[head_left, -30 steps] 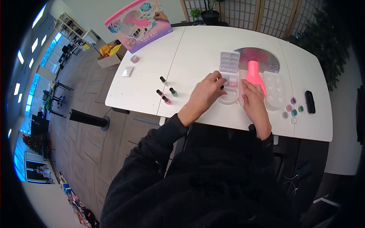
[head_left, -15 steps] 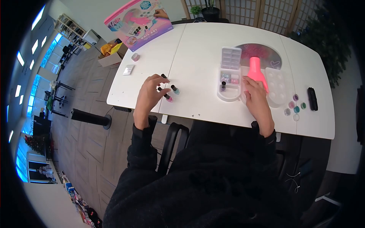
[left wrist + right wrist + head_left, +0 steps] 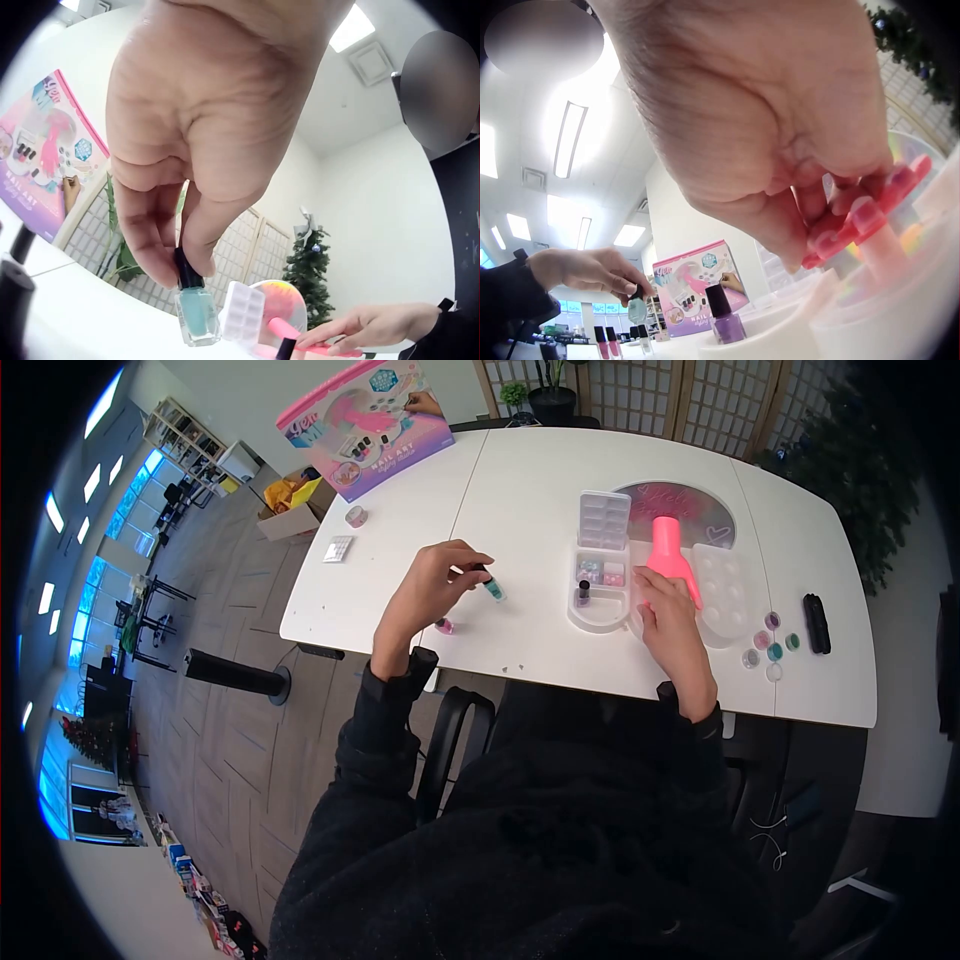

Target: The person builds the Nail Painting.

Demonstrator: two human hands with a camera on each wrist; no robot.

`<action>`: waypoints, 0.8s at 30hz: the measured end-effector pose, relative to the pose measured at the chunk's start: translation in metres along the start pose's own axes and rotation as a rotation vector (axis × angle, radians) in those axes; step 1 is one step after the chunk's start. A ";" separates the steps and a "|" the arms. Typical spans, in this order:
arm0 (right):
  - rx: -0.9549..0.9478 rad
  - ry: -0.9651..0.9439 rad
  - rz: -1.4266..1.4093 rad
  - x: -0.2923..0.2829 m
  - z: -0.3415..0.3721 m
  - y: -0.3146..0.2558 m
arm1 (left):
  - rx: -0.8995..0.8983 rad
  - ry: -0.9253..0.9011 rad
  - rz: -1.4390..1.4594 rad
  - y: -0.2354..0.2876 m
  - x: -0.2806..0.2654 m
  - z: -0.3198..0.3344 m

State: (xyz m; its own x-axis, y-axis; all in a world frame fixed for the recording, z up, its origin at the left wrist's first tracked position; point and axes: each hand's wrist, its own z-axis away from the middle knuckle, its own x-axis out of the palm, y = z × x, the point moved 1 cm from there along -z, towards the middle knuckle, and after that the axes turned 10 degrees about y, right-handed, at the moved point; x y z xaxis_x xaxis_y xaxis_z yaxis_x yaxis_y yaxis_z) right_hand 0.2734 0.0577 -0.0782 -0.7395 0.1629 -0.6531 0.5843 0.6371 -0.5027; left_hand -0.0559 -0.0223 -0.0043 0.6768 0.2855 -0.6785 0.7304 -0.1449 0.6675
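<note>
My left hand (image 3: 428, 590) pinches the teal bottle (image 3: 198, 311) only by its cap (image 3: 187, 271), so it could slip; my right hand (image 3: 676, 630) rests, fingers loose, on the pink plastic hand (image 3: 667, 544)

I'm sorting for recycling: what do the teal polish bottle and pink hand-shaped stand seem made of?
Small black-capped teal polish bottle: probably glossy clear glass, since its walls look thick and transparent; clear plastic is possible.

Bright pink hand-shaped stand: likely smooth moulded plastic, given its even colour and rounded contours.
</note>
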 end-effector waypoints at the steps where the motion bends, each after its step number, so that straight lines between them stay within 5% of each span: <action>1: 0.000 0.001 0.000 -0.001 -0.002 -0.002 | 0.003 -0.024 0.046 0.004 0.002 -0.001; 4: -0.030 0.063 -0.177 -0.014 -0.012 -0.019 | 0.007 -0.060 0.145 0.015 0.014 -0.002; 7: 0.182 -0.178 -0.432 -0.021 -0.014 -0.042 | 0.014 -0.100 0.191 0.031 0.032 0.000; 11: -0.149 -0.064 -0.410 0.019 -0.001 -0.051 | 0.141 -0.140 0.239 0.054 0.055 0.006; 14: 0.039 -0.096 -0.495 0.026 0.005 -0.056 | 0.125 -0.062 0.305 0.062 0.069 0.012; 24: 0.186 0.136 -0.408 0.006 -0.010 -0.031 | -0.022 0.221 -0.157 -0.004 -0.013 0.031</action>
State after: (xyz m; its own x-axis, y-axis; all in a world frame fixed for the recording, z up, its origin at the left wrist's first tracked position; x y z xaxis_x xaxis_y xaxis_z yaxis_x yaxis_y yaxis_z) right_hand 0.2473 0.0471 -0.0610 -0.9511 0.0329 -0.3070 0.2777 0.5255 -0.8042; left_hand -0.0650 -0.0552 -0.0074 0.5175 0.5026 -0.6925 0.8207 -0.0626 0.5679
